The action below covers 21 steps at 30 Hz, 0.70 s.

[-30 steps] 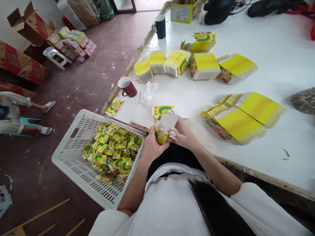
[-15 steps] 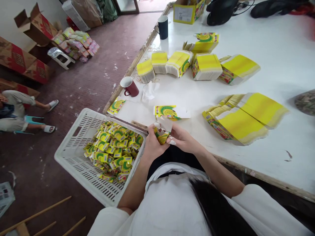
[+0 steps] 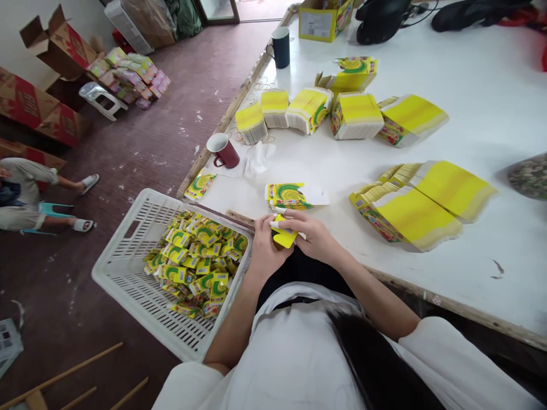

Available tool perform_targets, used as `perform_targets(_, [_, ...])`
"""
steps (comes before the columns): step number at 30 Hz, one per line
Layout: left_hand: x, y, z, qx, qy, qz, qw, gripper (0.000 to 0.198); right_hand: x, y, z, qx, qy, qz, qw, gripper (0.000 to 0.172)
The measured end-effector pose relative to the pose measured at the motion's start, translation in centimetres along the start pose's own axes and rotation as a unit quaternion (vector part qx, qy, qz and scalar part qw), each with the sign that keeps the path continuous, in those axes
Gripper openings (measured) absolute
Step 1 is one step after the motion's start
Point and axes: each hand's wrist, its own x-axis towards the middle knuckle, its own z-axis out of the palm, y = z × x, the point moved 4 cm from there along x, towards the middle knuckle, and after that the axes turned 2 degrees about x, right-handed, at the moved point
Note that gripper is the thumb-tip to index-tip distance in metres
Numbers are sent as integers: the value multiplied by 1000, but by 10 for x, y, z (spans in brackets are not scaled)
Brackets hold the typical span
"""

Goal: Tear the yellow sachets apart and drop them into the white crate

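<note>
Between my hands is a small yellow cardboard box (image 3: pixel 285 236), held in front of my waist at the table's edge. My left hand (image 3: pixel 265 250) wraps round its left side. Fingers of my right hand (image 3: pixel 314 236) close on its upper right, over a yellow flap. White coverings show on some fingertips. Just beyond my hands lies a small stack of flat printed cartons (image 3: pixel 284 195) with a white flap to the right. At my left, a white plastic basket (image 3: pixel 123 250) holds many small folded yellow boxes (image 3: pixel 192 262).
On the white table (image 3: pixel 427 74) stand several yellow carton stacks (image 3: pixel 359 117), larger stacks (image 3: pixel 423 205) at right, a red mug (image 3: pixel 226 152), a dark mug (image 3: pixel 281 50) and crumpled tissue (image 3: pixel 258 158). A seated person's legs (image 3: pixel 38 176) show at far left.
The box in my hands has turned, and its white upright flap no longer shows; a yellow flap faces up instead. My right fingers have moved over its top.
</note>
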Motion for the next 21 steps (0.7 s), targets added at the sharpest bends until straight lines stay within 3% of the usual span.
perform_targets(4, [0, -2, -1, 35, 19, -7, 999, 62, -1, 6, -7, -6, 35, 9, 999, 41])
perform_targets(10, [0, -10, -6, -47, -21, -54, 997, 77, 1, 2, -6, -28, -73, 46, 996, 37])
perform_targets(13, [1, -7, -7, -56, -51, -57, 995, 79, 4, -2, -12, -29, -117, 62, 991, 26])
perform_targets(17, [1, -3, -6, -64, -84, -49, 993, 78, 4, -4, -23, -9, -185, 62, 981, 23])
perform_targets(21, [2, -2, -5, -47, -73, -38, 995, 75, 2, -2, -20, 6, -171, 61, 983, 23])
